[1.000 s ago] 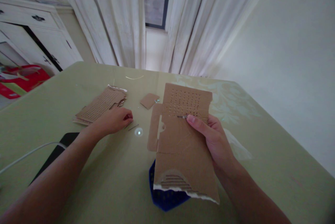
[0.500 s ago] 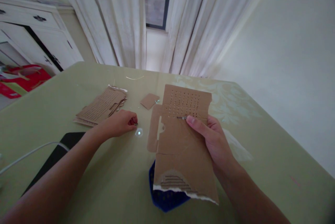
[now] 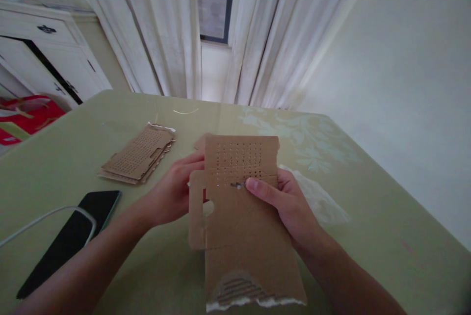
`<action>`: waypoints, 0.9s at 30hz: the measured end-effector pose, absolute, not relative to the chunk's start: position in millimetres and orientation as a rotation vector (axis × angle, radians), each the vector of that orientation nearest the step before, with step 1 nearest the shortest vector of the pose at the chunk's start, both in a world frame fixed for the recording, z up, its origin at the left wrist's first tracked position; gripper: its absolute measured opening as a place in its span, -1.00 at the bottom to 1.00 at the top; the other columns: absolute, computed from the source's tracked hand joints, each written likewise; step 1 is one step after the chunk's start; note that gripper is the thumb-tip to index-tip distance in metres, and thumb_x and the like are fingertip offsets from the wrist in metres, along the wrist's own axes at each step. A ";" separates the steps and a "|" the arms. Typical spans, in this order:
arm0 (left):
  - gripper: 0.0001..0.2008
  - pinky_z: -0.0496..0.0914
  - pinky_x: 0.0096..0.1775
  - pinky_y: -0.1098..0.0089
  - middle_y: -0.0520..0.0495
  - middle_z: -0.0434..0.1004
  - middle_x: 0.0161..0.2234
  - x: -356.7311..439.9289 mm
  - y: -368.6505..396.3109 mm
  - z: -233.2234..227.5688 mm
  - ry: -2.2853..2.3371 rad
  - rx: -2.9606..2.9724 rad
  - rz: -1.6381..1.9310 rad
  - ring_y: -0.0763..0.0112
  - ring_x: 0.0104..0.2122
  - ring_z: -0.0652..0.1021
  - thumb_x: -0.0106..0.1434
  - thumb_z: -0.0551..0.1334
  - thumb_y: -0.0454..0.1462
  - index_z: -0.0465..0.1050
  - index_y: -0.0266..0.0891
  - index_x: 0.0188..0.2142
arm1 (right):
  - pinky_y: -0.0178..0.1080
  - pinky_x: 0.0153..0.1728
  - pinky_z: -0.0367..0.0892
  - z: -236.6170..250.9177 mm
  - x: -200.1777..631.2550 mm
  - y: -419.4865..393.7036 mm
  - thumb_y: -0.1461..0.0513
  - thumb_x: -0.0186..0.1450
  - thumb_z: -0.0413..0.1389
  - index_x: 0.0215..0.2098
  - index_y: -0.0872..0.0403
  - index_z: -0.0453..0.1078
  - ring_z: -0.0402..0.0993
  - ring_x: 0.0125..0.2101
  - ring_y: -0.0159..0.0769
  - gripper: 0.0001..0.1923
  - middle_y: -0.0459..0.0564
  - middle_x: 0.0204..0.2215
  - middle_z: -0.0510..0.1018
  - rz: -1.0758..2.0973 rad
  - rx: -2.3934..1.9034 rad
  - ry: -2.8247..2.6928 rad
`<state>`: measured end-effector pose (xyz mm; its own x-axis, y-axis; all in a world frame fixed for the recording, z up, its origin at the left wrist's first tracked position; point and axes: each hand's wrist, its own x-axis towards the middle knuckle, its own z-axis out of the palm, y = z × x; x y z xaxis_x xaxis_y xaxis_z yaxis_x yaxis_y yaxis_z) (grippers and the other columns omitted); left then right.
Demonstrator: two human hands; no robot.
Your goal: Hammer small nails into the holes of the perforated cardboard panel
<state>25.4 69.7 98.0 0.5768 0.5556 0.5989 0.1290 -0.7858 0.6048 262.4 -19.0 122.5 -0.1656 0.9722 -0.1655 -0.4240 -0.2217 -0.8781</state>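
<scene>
My right hand [image 3: 289, 204] grips a piece of brown cardboard [image 3: 246, 234] by its right edge, thumb on the front and fingers behind. Rows of small holes run across the card's upper part, and its lower edge is torn, with the corrugation bare. Right by the thumb tip, a small dark metallic piece with a pale bead [image 3: 238, 186] lies against the lowest holes. My left hand [image 3: 174, 192] is at the card's left side, its curled fingers reaching behind it. The fingertips, and anything tiny between them, are hidden by the card.
Left on the table [image 3: 154, 261] lies a stack of hole-punched cardboard [image 3: 136, 155]. A black phone or tablet [image 3: 71, 241] with a white cable [image 3: 47, 217] is nearer. Clear plastic film [image 3: 320, 199] lies at right; a small cardboard scrap [image 3: 200, 142] shows partly behind the card.
My left hand has moved right from the tabletop, where it was pinching something tiny, to behind the card. The card has shifted left and toward me; the blue basket under it is now hidden.
</scene>
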 end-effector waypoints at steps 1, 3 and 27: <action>-0.89 0.64 -0.12 0.26 -0.12 0.76 -0.15 29.6 64.3 98.9 0.465 2.297 1.203 0.20 -0.18 0.71 0.45 0.35 -0.22 0.66 -0.11 -0.24 | -0.26 -0.24 0.66 122.0 262.1 -20.8 0.10 0.34 0.52 -0.09 -0.02 0.76 0.79 -0.32 -0.23 -0.77 0.00 -0.23 0.84 1.652 -0.915 -0.853; -0.75 0.61 -0.25 0.31 -0.07 0.73 -0.30 34.7 58.9 96.7 0.430 2.285 1.315 0.26 -0.30 0.68 0.47 0.33 -0.21 0.56 -0.14 -0.39 | -0.28 -0.22 0.66 121.5 261.4 -23.4 0.12 0.36 0.51 -0.07 -0.03 0.75 0.79 -0.30 -0.26 -0.79 -0.01 -0.20 0.84 1.680 -0.880 -0.862; -0.78 0.59 -0.17 0.22 -0.08 0.73 -0.15 30.3 28.1 119.5 0.520 2.756 1.473 0.29 -0.19 0.65 0.44 0.40 -0.45 0.64 -0.23 0.03 | -0.18 -0.40 0.57 126.4 256.8 -26.7 -0.06 0.29 0.49 -0.16 0.04 0.74 0.67 -0.37 -0.10 -0.63 0.04 -0.28 0.78 1.169 -1.269 -1.207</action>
